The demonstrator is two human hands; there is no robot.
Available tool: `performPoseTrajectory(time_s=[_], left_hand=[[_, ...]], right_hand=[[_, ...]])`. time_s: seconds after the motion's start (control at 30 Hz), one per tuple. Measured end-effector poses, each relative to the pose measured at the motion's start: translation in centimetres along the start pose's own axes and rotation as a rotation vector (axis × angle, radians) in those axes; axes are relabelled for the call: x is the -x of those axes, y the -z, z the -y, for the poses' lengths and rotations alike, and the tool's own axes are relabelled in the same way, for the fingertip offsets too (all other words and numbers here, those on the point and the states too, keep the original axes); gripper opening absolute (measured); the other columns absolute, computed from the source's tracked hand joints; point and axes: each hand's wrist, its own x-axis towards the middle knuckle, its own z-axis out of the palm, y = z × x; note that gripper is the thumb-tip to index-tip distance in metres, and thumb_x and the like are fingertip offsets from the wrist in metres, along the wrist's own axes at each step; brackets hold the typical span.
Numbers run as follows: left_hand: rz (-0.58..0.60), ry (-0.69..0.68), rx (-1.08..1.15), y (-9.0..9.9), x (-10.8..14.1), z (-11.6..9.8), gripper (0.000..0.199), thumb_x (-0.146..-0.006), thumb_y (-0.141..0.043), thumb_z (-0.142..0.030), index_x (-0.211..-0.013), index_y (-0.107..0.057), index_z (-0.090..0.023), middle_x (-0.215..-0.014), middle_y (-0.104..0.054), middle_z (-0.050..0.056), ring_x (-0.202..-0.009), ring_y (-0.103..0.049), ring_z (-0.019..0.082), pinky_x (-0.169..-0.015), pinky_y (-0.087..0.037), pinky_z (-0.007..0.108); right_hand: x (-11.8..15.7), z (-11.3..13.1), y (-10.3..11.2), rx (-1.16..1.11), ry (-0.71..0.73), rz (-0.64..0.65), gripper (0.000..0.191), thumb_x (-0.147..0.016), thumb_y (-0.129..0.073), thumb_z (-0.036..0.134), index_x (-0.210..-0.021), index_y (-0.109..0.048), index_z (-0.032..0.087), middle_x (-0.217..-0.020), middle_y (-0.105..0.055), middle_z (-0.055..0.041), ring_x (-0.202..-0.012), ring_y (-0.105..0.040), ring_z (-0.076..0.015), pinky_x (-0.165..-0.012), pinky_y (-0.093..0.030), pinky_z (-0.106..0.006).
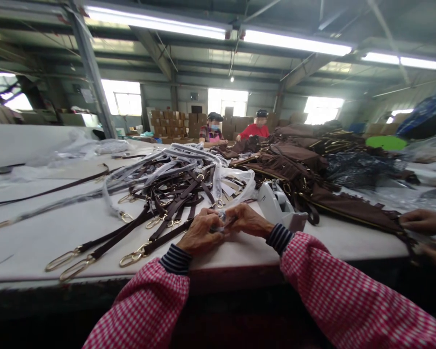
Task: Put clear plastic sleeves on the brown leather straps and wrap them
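Observation:
Close to the table's front edge, my left hand (202,233) and my right hand (249,220) meet with fingers closed on a small plastic-wrapped piece (221,219). My fingers cover most of it, so its kind cannot be made out. Just right of my right hand stands a white tape dispenser (280,207). Dark brown straps (174,203) with gold clasps (133,258) lie in a heap beyond and left of my left hand. Some straps are in clear plastic sleeves (112,191).
Brown fabric bags (294,160) with gold zippers pile up at the right, beside dark plastic wrap (359,169). A co-worker's hands (419,223) hold brown fabric at the right edge. Two people (214,131) sit across the white table (29,247). Cartons (170,123) are stacked behind.

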Motion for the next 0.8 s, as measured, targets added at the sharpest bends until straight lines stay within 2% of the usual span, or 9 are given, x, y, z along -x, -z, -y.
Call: performPoseTrajectory(time_s=[0.13, 0.23, 0.33, 0.5, 0.67, 0.8], left_hand=[[-0.059, -0.014, -0.164, -0.1, -0.1, -0.4, 0.027, -0.077, -0.08, -0.037, -0.094, -0.068, -0.02, -0.097, -0.064, 0.006, -0.104, -0.053, 0.03, -0.092, -0.044, 0.043], [0.013, -0.131, -0.238, -0.4, -0.3, 0.0, 0.025, -0.085, -0.074, -0.045, -0.097, -0.072, -0.024, -0.105, -0.067, 0.007, -0.104, -0.051, 0.03, -0.094, -0.041, 0.044], [0.087, -0.203, -0.206, -0.5, -0.4, 0.6, 0.017, -0.089, -0.069, -0.041, -0.095, -0.078, -0.028, -0.11, -0.069, 0.005, -0.108, -0.049, 0.029, -0.096, -0.039, 0.043], [0.08, -0.154, -0.175, -0.4, -0.5, 0.6, 0.012, -0.085, -0.072, -0.036, -0.087, -0.078, -0.025, -0.097, -0.07, 0.006, -0.109, -0.047, 0.031, -0.091, -0.038, 0.041], [0.08, -0.142, -0.168, -0.5, -0.6, 0.6, 0.012, -0.084, -0.07, -0.035, -0.087, -0.077, -0.025, -0.095, -0.067, 0.006, -0.109, -0.046, 0.031, -0.09, -0.039, 0.041], [0.054, -0.185, -0.113, -0.5, -0.7, 1.0, 0.014, -0.086, -0.067, -0.033, -0.081, -0.072, -0.022, -0.094, -0.065, 0.006, -0.108, -0.049, 0.029, -0.09, -0.04, 0.04]], right_hand=[[0.4, 1.3, 0.2, 0.066, -0.013, -0.027, 0.026, -0.066, -0.08, 0.025, -0.058, -0.057, 0.015, -0.061, -0.063, 0.0026, -0.058, -0.053, -0.0107, -0.054, -0.036, -0.021], [0.6, 1.9, 0.2, 0.123, -0.039, -0.031, 0.022, -0.061, -0.08, 0.018, -0.057, -0.059, 0.014, -0.057, -0.06, 0.0042, -0.055, -0.05, -0.0091, -0.051, -0.033, -0.02], [0.6, 1.9, 0.1, 0.145, -0.077, -0.027, 0.014, -0.063, -0.079, 0.018, -0.062, -0.065, 0.013, -0.057, -0.062, 0.0037, -0.052, -0.051, -0.0087, -0.048, -0.035, -0.019], [0.1, 1.9, -0.2, 0.157, -0.147, 0.016, 0.013, -0.07, -0.072, 0.022, -0.077, -0.075, 0.012, -0.064, -0.07, -0.0018, -0.052, -0.06, -0.0122, -0.048, -0.046, -0.02], [-0.5, 2.9, -0.1, 0.256, -0.161, 0.066, 0.005, -0.067, -0.07, 0.015, -0.068, -0.073, 0.012, -0.058, -0.068, -0.0013, -0.049, -0.06, -0.0121, -0.044, -0.044, -0.018], [-0.8, 4.3, 0.7, 0.319, -0.151, 0.176, 0.009, -0.074, -0.067, 0.016, -0.073, -0.075, 0.011, -0.06, -0.068, -0.002, -0.052, -0.063, -0.0137, -0.047, -0.045, -0.02]])
